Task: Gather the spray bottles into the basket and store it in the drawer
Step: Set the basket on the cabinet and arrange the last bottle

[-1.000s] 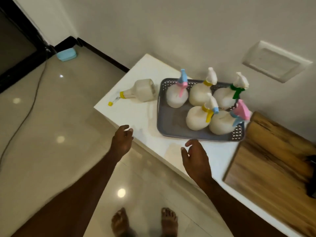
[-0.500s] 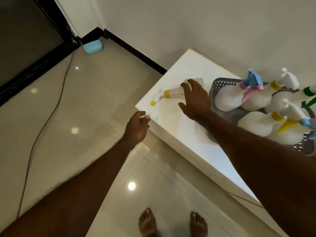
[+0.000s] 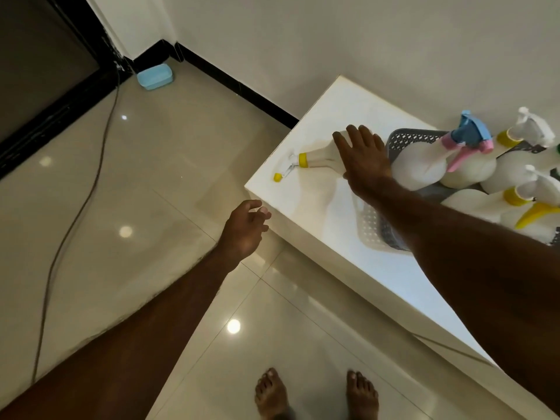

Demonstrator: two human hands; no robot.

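Bottle lying on its side on the white tabletop, yellow nozzle pointing away from the basket, is the one stray left. The right hand is laid over its fat body, fingers spread and flat on top, not yet curled round it, likely to steady it before gripping. Just beyond those fingers, the grey basket holds the other spray bottles upright, packed close. The left hand hangs loose and empty off the tabletop's edge, probably kept clear for carrying the basket later.
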